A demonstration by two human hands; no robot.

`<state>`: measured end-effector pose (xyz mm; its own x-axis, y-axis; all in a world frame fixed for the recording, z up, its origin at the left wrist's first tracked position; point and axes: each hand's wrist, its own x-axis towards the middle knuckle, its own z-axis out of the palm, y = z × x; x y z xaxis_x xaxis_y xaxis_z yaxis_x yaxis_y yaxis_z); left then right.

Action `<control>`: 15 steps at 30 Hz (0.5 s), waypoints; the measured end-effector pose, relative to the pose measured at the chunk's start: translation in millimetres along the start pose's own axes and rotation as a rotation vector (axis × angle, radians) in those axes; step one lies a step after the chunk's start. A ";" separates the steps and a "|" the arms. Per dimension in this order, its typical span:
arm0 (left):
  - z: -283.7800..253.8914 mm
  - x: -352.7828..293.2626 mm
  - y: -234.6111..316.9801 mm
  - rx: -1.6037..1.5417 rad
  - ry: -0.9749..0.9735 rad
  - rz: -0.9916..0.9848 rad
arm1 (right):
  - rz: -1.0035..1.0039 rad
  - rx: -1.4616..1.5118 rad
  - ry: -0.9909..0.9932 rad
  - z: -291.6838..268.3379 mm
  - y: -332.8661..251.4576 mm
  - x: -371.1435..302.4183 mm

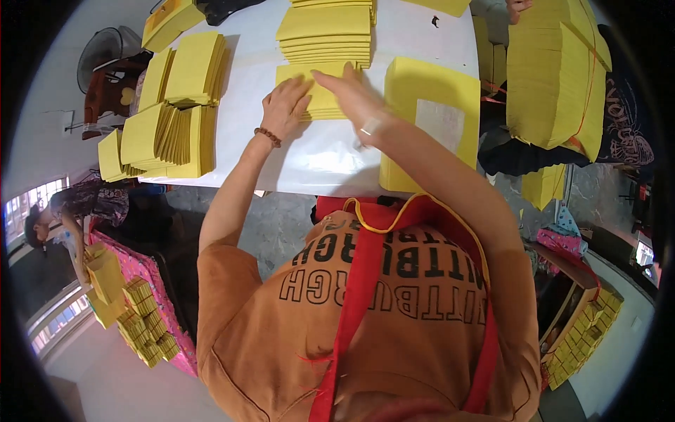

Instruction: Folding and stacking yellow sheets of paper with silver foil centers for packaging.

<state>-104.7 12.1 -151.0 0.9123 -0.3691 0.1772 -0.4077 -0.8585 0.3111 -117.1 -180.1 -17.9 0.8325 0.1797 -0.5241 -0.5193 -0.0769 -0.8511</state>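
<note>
In front of me on the white table (313, 158), a stack of flat yellow paper pieces (323, 112), like envelopes, lies fanned in overlapping layers. My left hand (287, 104), a beaded bracelet at its wrist, rests on the left side of this stack with the fingers stretched out. Slightly blurred, my right hand (349, 95) reaches over the stack's right side, thumb and fingers apart. Neither hand shows anything held. Just beyond, a longer row of overlapping yellow pieces (323, 35) runs to the far edge of the picture.
Yellow bundles (165, 133) crowd the table's left side. To the right lies a large yellow stack (404, 91) with a pale sheet (439, 125) on it. Farther right stands a tall strapped yellow bale (548, 77). Another person (77, 218) works at the left beside a pink-covered table (151, 281).
</note>
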 end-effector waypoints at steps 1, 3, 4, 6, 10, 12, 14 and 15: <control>4.0 1.5 -2.0 -0.128 0.156 -0.046 | 0.041 0.070 0.071 10.1 9.4 29.6; 13.7 -1.8 -5.0 -0.364 0.199 -0.292 | 0.065 0.131 0.144 16.1 41.6 64.2; 15.1 -2.1 -6.4 -0.600 0.226 -0.541 | 0.065 0.008 0.176 15.8 54.4 72.5; 15.4 -3.4 -4.1 -0.959 0.172 -0.552 | 0.062 -0.123 0.209 13.8 81.7 83.5; 30.8 -2.3 -22.1 -0.627 0.140 -0.579 | 0.154 -0.212 0.196 8.5 92.9 90.1; 29.6 4.7 -9.7 -0.856 0.080 -0.625 | 0.193 -0.324 0.251 5.5 86.8 82.9; 25.6 -2.3 -5.4 -0.697 0.121 -0.603 | 0.122 -0.295 0.294 7.0 74.7 70.2; 29.5 -4.6 -2.5 -0.509 0.260 -0.603 | 0.157 -0.379 0.199 5.2 70.2 66.0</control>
<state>-106.7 5.5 -180.2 0.9674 0.2505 0.0359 0.1242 -0.5934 0.7952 -99.6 -168.5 -112.2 0.7896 -0.0518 -0.6114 -0.5656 -0.4479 -0.6925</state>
